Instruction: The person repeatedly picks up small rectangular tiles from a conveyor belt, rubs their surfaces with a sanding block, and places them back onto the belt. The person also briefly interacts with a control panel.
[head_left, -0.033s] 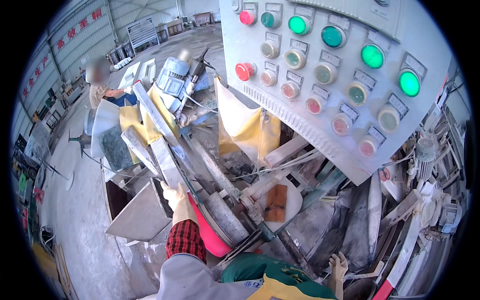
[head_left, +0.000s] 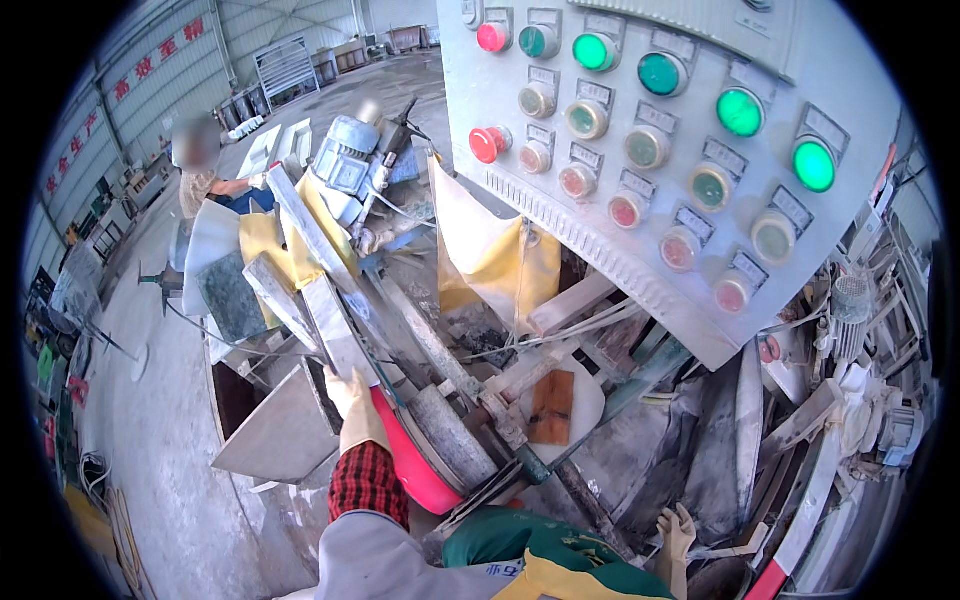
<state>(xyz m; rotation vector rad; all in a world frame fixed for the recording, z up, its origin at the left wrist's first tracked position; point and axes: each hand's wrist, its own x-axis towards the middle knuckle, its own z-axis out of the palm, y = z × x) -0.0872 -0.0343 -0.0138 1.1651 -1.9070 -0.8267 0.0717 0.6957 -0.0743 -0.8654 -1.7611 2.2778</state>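
My left hand (head_left: pixel 352 408), in a cream rubber glove, is at the near end of a pale flat strip (head_left: pixel 337 325), with its fingers curled over that end. The strip lies on the narrow machine bed, beside a bright red curved band (head_left: pixel 420 465) that runs close to my wrist. Lower right, my right hand (head_left: pixel 677 535) is gloved too and holds nothing. Its fingers are apart and point upward, near dusty dark sheeting and metal frame parts.
A grey control box (head_left: pixel 640 150) with lit green and red buttons looms at the upper right. A blue-grey motor (head_left: pixel 346 155) and yellow-white flaps (head_left: pixel 500 255) sit on the machine. A brown block (head_left: pixel 552 407) lies mid-machine. Another person (head_left: pixel 215 190) works at the far left.
My left hand and forearm have shifted very slightly left and down beside the strip. My right hand looks the same.
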